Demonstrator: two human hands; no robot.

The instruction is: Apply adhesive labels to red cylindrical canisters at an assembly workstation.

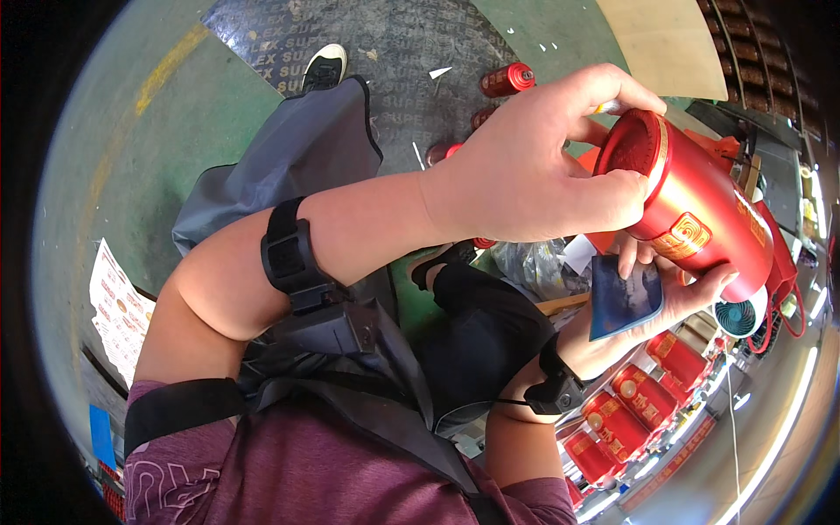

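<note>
A shiny red cylindrical canister (713,214) with gold emblems is held tilted in front of me at the upper right. My left hand (569,149) reaches across and grips the canister's recessed, gold-rimmed end, thumb and fingers spread around the rim. Something small and yellowish shows between its fingers. Below, my right hand (678,302) supports the canister's side with its thumb. A dark blue flat piece (626,296), bent and pale-smeared, is held in that same hand, with fingertips over its upper edge. Much of the right palm is hidden behind the piece and the canister.
Several red canisters lie on the floor, one of them (507,80) near white scraps. A clear plastic bag (534,269) sits beyond my knee. Red boxes (643,394) stand in a row at right, near a teal fan (741,313). A printed sheet (120,306) is at left.
</note>
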